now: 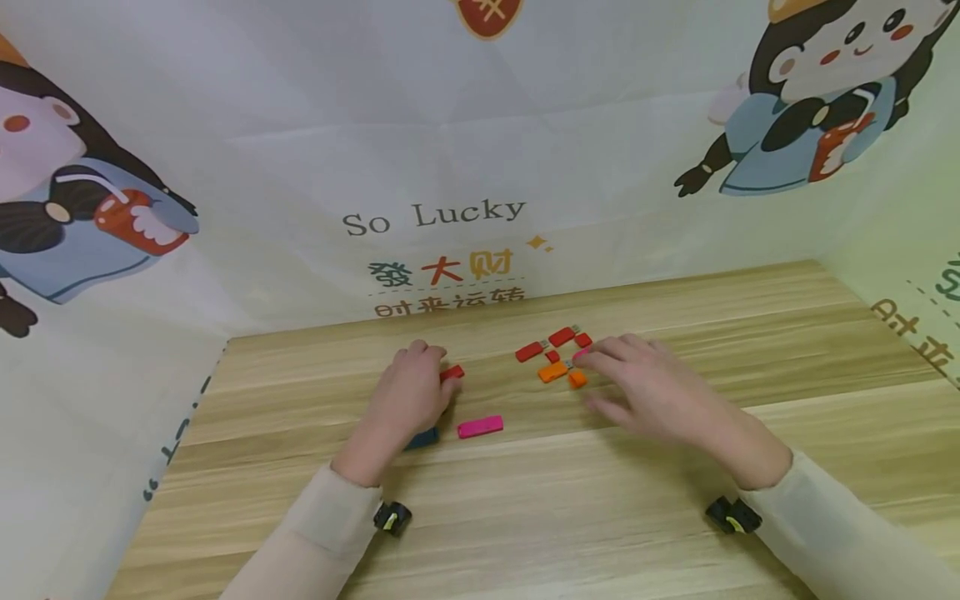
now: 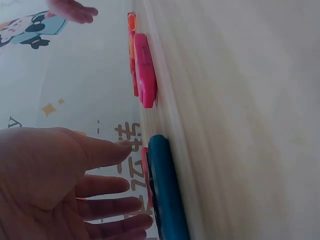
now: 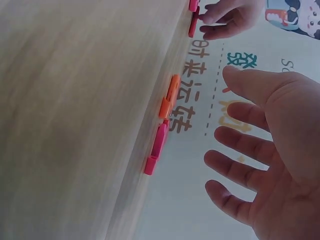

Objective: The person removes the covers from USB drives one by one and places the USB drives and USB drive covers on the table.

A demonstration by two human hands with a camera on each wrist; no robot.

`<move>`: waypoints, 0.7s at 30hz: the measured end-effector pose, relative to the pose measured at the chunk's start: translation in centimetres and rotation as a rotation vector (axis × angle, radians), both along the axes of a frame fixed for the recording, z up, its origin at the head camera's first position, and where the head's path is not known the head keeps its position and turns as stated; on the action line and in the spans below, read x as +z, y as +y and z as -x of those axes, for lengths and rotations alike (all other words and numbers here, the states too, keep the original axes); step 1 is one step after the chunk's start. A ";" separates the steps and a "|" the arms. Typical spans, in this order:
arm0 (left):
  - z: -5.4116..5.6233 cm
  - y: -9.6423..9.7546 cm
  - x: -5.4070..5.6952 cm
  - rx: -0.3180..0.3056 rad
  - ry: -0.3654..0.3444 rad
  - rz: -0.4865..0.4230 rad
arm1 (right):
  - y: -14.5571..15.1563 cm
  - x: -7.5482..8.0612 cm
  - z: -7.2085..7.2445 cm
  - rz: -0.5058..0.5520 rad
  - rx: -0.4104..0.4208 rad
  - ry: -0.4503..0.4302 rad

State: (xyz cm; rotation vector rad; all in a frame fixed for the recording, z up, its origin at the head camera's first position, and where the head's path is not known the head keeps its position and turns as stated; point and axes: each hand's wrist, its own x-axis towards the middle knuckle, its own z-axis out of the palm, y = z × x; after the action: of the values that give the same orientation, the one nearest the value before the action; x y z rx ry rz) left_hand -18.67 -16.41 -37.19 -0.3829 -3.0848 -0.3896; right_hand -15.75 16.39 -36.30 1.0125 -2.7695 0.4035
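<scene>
My left hand is just beside a red USB stick, partly hidden by the fingers. In the left wrist view its thumb and fingers are spread, holding nothing. Close to that wrist lie a dark blue stick, partly covered, and a pink one. My right hand hovers over the right-hand group with loosely bent, parted fingers. Beside it are an orange USB stick, its orange cap and a pink stick with a pink cap.
Farther back lie two red USB sticks with bare metal plugs, near two small red caps. The wooden tabletop meets a printed cloth backdrop behind and at both sides. Each sleeve cuff has a small black camera.
</scene>
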 end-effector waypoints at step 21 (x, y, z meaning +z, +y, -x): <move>1.4 0.5 0.1 -0.001 -0.078 0.120 | -0.3 0.0 -0.7 0.000 -0.002 -0.002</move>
State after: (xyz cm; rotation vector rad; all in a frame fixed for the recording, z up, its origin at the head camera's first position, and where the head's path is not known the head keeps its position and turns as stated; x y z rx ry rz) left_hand -20.09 -15.90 -37.07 -0.3800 -3.1935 -0.2255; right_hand -15.07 16.13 -36.27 1.0097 -2.7720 0.4046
